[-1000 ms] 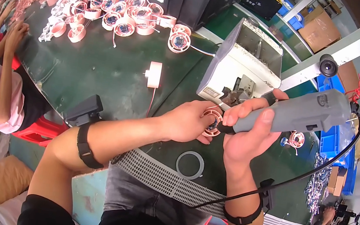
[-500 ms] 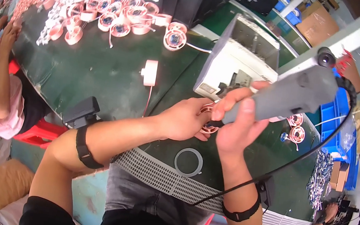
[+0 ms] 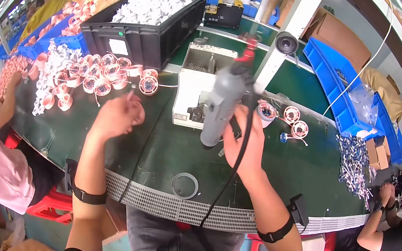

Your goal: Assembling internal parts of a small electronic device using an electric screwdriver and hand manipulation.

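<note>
My right hand [image 3: 246,141] grips a grey electric screwdriver [image 3: 223,102] with a black cable. The tool's narrow end points down over the green table, and motion blurs its upper end. At the left, my left hand [image 3: 117,118] is closed around a pink round housing [image 3: 135,109], mostly hidden by blurred fingers. Just beyond that hand lie several pink round housings [image 3: 103,87] with circuit boards inside. Past the screwdriver stands a white box-shaped machine [image 3: 183,104], partly covered by the tool.
A grey ring [image 3: 184,185] lies near the perforated front edge [image 3: 171,208]. Several pink housings [image 3: 298,129] sit right of my right hand. A black crate [image 3: 136,35] of white parts stands at the back left. Co-workers sit at both sides. Wire leads [image 3: 354,164] are heaped at right.
My hands have moved apart: the left one went left, while the right one lifted the screwdriver off the housing and tilted it more upright. The view has shifted, showing more of the far side.
</note>
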Demonstrator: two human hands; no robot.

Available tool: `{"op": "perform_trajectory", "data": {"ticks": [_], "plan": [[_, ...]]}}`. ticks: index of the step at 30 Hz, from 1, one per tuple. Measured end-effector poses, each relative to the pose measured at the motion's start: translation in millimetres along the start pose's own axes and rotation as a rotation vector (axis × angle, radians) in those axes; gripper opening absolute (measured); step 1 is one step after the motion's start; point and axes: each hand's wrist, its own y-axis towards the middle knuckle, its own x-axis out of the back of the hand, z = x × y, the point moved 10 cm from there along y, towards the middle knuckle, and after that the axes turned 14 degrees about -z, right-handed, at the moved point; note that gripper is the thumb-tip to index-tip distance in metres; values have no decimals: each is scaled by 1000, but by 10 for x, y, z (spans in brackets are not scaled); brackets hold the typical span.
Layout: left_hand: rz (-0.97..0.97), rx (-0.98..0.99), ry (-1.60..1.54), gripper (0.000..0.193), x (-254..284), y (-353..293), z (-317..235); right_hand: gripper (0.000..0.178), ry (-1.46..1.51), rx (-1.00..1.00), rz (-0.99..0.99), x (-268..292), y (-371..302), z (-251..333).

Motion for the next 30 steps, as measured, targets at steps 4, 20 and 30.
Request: {"op": "perform_trajectory", "data": {"ticks": [4, 20, 30], "plan": [[-434, -167, 374, 54, 479, 157, 187, 33, -229, 157, 86, -161, -98, -41], [-579, -180, 227, 53, 435, -20, -106, 42, -331, 269, 61, -137, -76, 47], [-759, -417, 131, 41, 460, -94, -275, 53, -94, -99, 130, 19, 243, -362]]}}
